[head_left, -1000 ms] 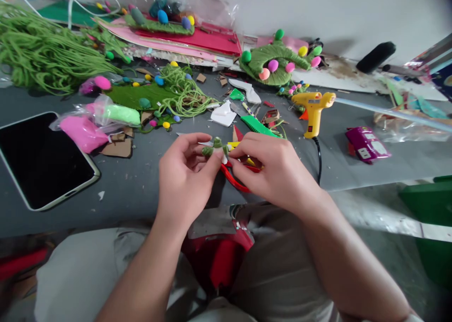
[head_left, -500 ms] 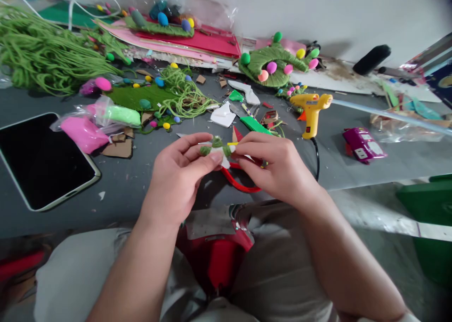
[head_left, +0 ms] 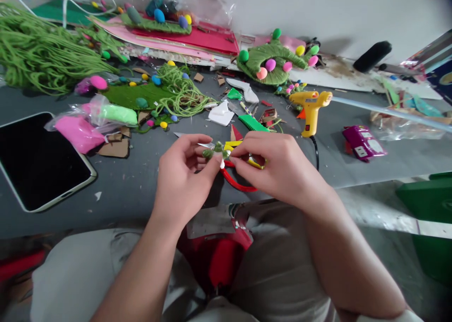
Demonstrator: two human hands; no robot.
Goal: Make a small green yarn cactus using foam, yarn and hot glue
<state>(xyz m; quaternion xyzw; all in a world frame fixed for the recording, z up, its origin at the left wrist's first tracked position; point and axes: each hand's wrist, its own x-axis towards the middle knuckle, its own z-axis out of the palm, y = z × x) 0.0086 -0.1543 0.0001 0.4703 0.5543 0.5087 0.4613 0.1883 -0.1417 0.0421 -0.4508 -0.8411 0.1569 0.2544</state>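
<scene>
We see our left hand (head_left: 187,176) pinching the small green-and-white piece (head_left: 216,151), our right hand (head_left: 271,169) apparently narrowed at its edge; red-handled scissors (head_left: 237,184) lie beneath, partly hidden by our fingers.

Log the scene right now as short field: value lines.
Left hand: left hand pinches small green-and-white piece
Right hand: right hand has fingertips at its right edge; grip unclear
Below hands: red scissor handle
Left side: dark-screened device, pink bag
Right side: yellow glue gun, purple packet
Far side: green yarn
</scene>
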